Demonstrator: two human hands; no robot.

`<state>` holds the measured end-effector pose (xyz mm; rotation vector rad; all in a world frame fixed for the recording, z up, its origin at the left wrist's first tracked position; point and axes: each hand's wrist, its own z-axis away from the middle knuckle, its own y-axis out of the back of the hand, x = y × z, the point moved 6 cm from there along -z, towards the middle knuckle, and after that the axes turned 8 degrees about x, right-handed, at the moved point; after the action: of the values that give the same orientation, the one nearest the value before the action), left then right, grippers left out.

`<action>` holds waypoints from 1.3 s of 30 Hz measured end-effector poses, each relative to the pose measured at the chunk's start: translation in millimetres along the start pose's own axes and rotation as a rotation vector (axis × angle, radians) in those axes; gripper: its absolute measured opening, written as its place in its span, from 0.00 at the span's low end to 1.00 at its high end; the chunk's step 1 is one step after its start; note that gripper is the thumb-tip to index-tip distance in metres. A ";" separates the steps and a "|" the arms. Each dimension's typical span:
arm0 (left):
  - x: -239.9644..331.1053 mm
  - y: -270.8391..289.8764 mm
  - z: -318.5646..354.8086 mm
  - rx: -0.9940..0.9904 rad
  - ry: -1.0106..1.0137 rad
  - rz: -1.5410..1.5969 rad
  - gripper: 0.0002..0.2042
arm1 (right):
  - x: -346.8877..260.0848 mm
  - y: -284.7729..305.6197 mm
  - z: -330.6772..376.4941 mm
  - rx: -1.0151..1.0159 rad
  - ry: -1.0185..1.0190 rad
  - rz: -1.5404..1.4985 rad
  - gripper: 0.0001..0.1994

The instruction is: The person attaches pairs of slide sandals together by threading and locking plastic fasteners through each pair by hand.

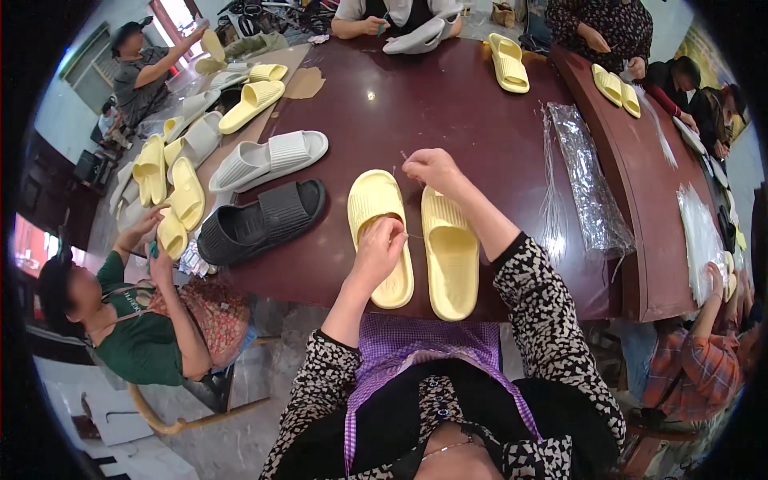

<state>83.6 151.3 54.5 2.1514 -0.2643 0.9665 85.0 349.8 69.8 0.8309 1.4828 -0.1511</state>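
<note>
— How are the yellow slippers lying?
— Side by side on the table, long axes running away from the person.
— And the hands?
— Left hand is pinching at the left slipper's strap; right hand is raised beyond the toes, its grip pinching a thin thread.

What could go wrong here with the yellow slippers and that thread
The right hand pinches something thin, perhaps a needle or thread, above the right slipper; a slip might prick the left hand resting on the left slipper. Both slippers' heels reach the table edge, so a tug could drop them.
</note>
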 end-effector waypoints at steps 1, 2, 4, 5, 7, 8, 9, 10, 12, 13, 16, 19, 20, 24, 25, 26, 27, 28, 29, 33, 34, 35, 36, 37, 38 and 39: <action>1.1 -0.6 -0.3 0.002 0.000 0.018 0.06 | -0.2 -4.3 -3.0 0.001 0.006 0.000 0.08; 1.2 0.0 -0.1 0.007 0.003 0.034 0.06 | -2.5 -11.1 -4.9 -0.024 -0.009 0.040 0.09; 0.6 1.9 -0.1 0.016 0.005 0.047 0.06 | -5.9 -22.6 -7.6 -0.072 -0.040 0.121 0.11; 0.7 1.7 0.1 0.008 -0.013 0.033 0.06 | -8.8 -26.1 -9.1 -0.073 -0.035 0.121 0.11; 2.5 0.3 0.0 -0.012 -0.047 0.009 0.07 | -8.9 -32.0 -10.1 -0.099 -0.069 0.110 0.12; 2.9 0.2 -0.2 -0.010 -0.047 0.011 0.07 | -9.0 -34.2 -9.5 -0.112 -0.089 0.105 0.12; 2.7 0.5 -0.4 -0.006 -0.043 0.012 0.07 | -8.3 -37.0 -9.7 -0.112 -0.089 0.107 0.12; 2.4 0.7 -0.6 -0.003 -0.038 0.013 0.07 | -6.7 -40.7 -10.4 -0.106 -0.073 0.088 0.13; 1.8 0.9 -0.9 0.003 -0.032 0.014 0.07 | -9.0 -45.6 -10.8 -0.095 -0.040 0.050 0.14; 1.0 0.7 -1.1 -0.004 -0.027 0.014 0.07 | -9.4 -45.5 -11.0 -0.097 -0.039 0.050 0.14; 1.2 0.2 -1.0 -0.018 -0.020 0.014 0.08 | -2.7 -39.5 -8.5 -0.126 -0.177 -0.039 0.12; 2.0 6.8 1.8 0.141 0.011 0.144 0.10 | -5.3 -20.9 -1.0 -0.039 -0.195 -0.212 0.10; 2.9 7.1 5.4 0.138 0.008 0.146 0.10 | -6.4 -14.2 3.2 0.005 -0.205 -0.299 0.09; 14.9 28.0 10.2 0.283 0.071 0.206 0.12 | -25.3 3.8 28.7 0.030 -0.046 -0.271 0.08; 27.2 33.3 2.2 0.310 0.032 0.200 0.12 | -24.2 7.6 34.0 0.040 -0.053 -0.272 0.08; 39.9 38.3 -8.4 0.335 -0.006 0.193 0.12 | -26.0 11.2 38.4 0.050 -0.008 -0.288 0.08; 48.5 42.3 -16.8 0.367 -0.043 0.182 0.12 | -30.5 13.0 43.4 0.054 0.042 -0.305 0.08; 49.5 40.2 -25.8 0.362 -0.042 0.182 0.12 | -33.6 14.6 48.9 0.058 0.091 -0.323 0.08; 40.5 28.0 -40.6 0.261 0.130 0.306 0.11 | -30.8 18.9 53.1 0.069 0.089 -0.321 0.08; 18.5 -3.1 -76.1 0.020 0.454 0.634 0.09 | -23.7 13.8 66.4 0.021 0.087 -0.421 0.08; 17.3 -12.4 -79.4 -0.057 0.530 0.745 0.09 | -22.7 16.2 69.4 0.027 0.064 -0.431 0.07; 16.1 -13.3 -82.2 -0.062 0.529 0.743 0.09 | -22.2 18.2 71.7 0.030 0.042 -0.441 0.07; 14.2 -14.7 -83.4 -0.106 0.549 0.761 0.08 | -20.8 19.2 72.5 0.032 0.021 -0.451 0.07; 13.6 -16.8 -83.9 -0.152 0.571 0.778 0.08 | -18.5 21.1 73.1 0.035 0.018 -0.453 0.07; 13.2 -19.7 -83.3 -0.197 0.593 0.796 0.07 | -15.3 23.1 73.4 0.048 0.009 -0.465 0.07; 12.6 -21.2 -83.2 -0.198 0.595 0.794 0.07 | -12.5 24.5 73.6 0.060 -0.001 -0.478 0.07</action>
<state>55.7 226.4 87.9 1.4721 -0.9019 1.8711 157.0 320.6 81.6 0.5088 1.6614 -0.5540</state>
